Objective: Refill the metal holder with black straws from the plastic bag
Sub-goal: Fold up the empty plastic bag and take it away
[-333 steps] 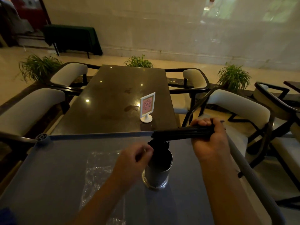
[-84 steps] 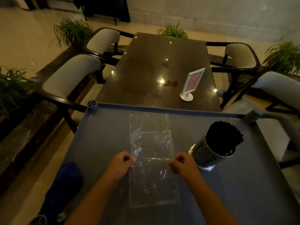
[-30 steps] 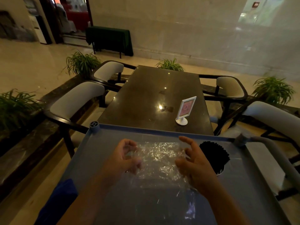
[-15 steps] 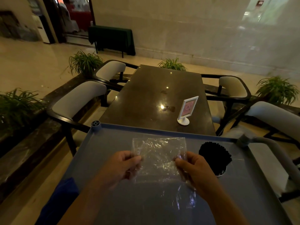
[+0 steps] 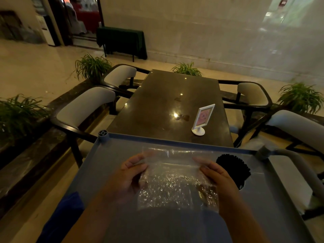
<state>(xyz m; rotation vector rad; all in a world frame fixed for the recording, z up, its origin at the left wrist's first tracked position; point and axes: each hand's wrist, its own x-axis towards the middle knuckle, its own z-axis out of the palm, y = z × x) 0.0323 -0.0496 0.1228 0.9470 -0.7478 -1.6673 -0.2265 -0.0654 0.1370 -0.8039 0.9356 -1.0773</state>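
The left hand [image 5: 129, 174] pinches the left edge of the bag [image 5: 175, 179], fingers closed on it. The bag hangs empty between the 2 hands, long axis running away from the person. The right hand [image 5: 217, 179] pinches its right edge. Just beyond, the holder [image 5: 241, 185] stands on the worktop [image 5: 108, 160], packed with straws [image 5: 231, 166], nearer the right hand.

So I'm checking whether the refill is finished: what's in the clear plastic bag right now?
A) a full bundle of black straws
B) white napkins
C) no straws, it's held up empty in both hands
C: the plastic bag looks empty between the left hand and right hand; the black straws fill the holder beside it.
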